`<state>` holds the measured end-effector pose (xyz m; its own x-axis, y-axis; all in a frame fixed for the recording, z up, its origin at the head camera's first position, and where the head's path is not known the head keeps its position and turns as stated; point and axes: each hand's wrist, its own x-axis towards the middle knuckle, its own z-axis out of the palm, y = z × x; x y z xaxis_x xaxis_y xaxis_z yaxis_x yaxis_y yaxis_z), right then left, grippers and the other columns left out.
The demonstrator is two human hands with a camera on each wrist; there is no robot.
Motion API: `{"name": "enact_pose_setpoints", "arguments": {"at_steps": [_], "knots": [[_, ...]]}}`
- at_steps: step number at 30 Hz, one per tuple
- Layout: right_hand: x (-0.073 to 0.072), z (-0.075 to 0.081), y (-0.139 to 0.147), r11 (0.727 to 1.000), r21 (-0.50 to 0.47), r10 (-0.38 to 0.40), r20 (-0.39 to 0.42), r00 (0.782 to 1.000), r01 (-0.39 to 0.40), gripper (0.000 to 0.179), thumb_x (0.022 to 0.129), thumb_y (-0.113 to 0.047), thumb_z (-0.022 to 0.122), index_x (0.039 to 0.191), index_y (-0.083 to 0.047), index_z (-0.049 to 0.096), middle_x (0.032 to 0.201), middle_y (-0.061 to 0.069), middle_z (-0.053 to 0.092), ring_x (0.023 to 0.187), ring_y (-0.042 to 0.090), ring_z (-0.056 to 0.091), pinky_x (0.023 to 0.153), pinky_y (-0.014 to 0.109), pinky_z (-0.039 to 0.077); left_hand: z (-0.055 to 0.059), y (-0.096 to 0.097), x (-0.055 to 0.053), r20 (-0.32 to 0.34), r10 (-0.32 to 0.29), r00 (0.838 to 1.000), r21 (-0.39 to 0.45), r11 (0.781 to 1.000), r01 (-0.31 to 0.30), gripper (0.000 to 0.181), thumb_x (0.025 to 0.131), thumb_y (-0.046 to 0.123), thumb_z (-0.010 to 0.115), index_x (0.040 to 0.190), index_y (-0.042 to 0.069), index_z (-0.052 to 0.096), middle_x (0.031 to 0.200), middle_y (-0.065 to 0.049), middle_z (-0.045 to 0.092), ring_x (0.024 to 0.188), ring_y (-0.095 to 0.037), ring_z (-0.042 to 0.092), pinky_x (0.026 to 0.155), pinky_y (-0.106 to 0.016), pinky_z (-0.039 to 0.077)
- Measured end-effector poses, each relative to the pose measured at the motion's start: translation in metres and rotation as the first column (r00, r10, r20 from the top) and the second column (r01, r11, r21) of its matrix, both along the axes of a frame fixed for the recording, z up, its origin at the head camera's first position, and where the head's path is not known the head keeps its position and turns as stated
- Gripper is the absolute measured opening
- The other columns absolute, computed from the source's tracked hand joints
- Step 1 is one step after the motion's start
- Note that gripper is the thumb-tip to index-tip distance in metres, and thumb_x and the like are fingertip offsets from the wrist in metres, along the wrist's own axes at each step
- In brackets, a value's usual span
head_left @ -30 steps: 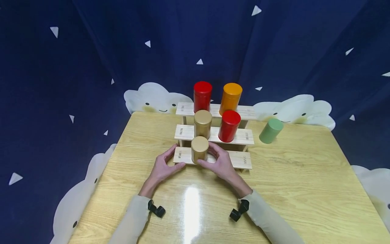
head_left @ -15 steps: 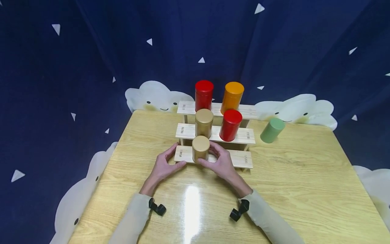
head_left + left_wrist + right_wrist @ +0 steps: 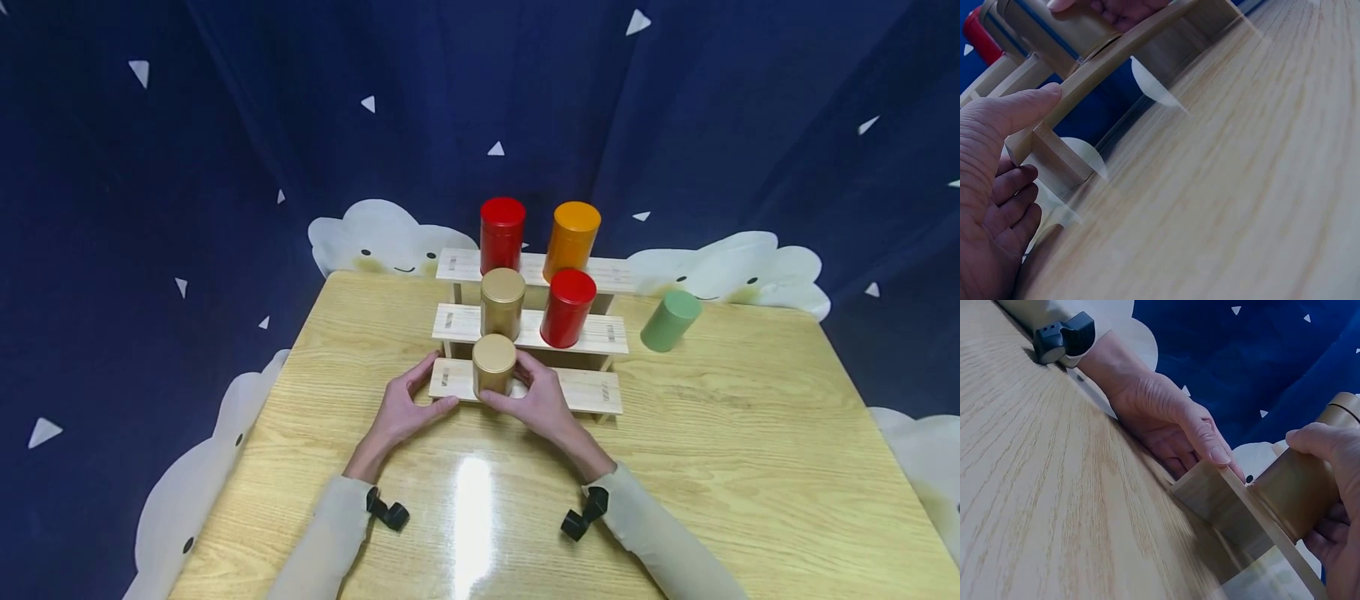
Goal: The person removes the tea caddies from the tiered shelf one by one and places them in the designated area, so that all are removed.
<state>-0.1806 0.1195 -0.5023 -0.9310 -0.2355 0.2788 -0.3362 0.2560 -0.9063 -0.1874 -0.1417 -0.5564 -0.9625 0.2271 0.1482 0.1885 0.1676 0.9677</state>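
A gold canister [image 3: 493, 358] stands upright on the lowest tier of a three-step wooden display rack [image 3: 588, 390]. My right hand [image 3: 546, 402] grips it from the right side, thumb in front and fingers behind. At the rack's left end, my left hand [image 3: 401, 410] holds the bottom tier, its thumb on the front edge and its fingers around the end. The left wrist view shows that thumb [image 3: 1025, 107] on the board's edge. Another gold canister [image 3: 501, 304] and a red canister [image 3: 567, 308] occupy the middle tier.
On the top tier stand a red canister [image 3: 501, 236] and an orange canister [image 3: 572, 240]. A green cylinder [image 3: 670, 321] is on the wooden table [image 3: 750, 467], right of the rack. Behind the table hangs a dark blue curtain [image 3: 420, 50] with clouds and triangles.
My right hand has shifted slightly left, its thumb further across the front of the gold canister. The left hand keeps its place on the rack; the head view moved a little.
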Motion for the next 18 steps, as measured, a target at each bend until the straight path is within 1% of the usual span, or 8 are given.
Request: {"name": "enact_pose_setpoints", "arguments": {"at_steps": [11,18], "knots": [[0.0019,0.0028,0.0013,1.0,-0.013,0.008,-0.002,1.0,-0.008,0.076,0.076,-0.015,0.096,0.142,-0.005,0.061,0.138,0.008,0.068,0.125,0.026,0.067,0.111,0.044,0.052,-0.0005,0.0,-0.0003,0.004,0.005,1.0,-0.006,1.0,-0.005,0.087,0.084,0.015,0.09,0.158,0.009,0.045,0.162,-0.009,0.044,0.149,-0.027,0.043,0.125,-0.039,0.033],[0.0017,0.004,0.0025,0.999,-0.021,0.024,0.009,1.0,-0.024,0.075,0.077,-0.016,0.096,0.143,-0.007,0.061,0.137,0.007,0.068,0.124,0.025,0.066,0.111,0.045,0.052,0.0003,0.0,-0.0001,0.027,0.002,1.0,0.003,1.0,-0.002,0.089,0.084,0.012,0.09,0.159,0.009,0.042,0.163,-0.01,0.042,0.15,-0.028,0.041,0.126,-0.04,0.032]]}}
